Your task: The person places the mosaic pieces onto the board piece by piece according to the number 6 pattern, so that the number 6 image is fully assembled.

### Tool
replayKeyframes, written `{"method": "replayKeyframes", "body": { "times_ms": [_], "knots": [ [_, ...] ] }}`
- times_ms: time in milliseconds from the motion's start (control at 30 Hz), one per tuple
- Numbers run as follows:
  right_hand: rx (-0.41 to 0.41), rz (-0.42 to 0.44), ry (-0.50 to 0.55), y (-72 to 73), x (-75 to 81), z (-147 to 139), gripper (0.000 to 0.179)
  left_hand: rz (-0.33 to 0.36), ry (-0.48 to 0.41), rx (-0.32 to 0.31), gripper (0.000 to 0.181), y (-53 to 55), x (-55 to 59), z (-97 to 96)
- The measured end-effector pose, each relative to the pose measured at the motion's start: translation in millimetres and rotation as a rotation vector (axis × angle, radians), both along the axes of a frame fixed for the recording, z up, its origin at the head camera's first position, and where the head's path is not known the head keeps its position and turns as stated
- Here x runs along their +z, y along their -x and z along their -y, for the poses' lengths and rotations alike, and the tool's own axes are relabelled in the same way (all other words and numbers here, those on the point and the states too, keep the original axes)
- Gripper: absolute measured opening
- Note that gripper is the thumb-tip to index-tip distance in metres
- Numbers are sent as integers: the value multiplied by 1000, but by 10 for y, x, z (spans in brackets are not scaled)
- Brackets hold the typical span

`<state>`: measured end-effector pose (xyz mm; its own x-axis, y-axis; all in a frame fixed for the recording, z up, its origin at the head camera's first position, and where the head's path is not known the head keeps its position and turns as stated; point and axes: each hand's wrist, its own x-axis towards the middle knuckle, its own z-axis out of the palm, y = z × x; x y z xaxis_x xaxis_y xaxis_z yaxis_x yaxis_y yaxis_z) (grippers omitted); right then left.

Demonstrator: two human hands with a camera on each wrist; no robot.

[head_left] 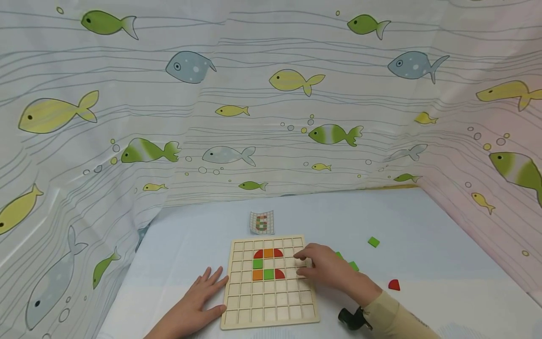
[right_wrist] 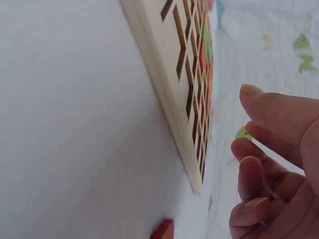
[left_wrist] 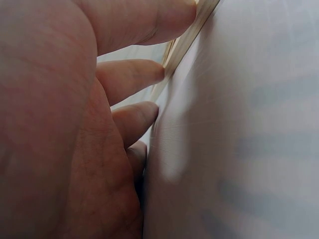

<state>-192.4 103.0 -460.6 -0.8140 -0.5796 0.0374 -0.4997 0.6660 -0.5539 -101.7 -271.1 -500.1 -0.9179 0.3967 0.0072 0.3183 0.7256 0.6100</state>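
Note:
A wooden grid board lies on the table, with red quarter-round pieces, orange squares and green squares set in its upper cells. The left hand rests at the board's left side with fingers spread; in the left wrist view its fingertips touch the wooden edge. Over the right edge of the board hovers the right hand, its thumb and forefinger apart and nothing between them. The right wrist view shows that hand above the board, other fingers loosely curled.
Behind the board lies a small picture card with a coloured grid pattern. Loose green squares and a red quarter-round lie to the right, some partly behind the right hand. A fish-patterned curtain encloses the table.

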Motion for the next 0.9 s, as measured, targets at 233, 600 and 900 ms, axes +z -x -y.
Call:
{"method": "replayKeyframes", "body": {
  "times_ms": [233,600,900],
  "knots": [
    [-79,-5,6,-16,-32,-286,36,7,-1,1,67,9,-8,-5],
    [-229,-20,46,-70,-217,-768,43,-1,-4,-3,66,7,-20,-12],
    [-360,10,38,-80,-265,-959,45,-71,17,22,65,-9,-26,-11]
  ]
}}
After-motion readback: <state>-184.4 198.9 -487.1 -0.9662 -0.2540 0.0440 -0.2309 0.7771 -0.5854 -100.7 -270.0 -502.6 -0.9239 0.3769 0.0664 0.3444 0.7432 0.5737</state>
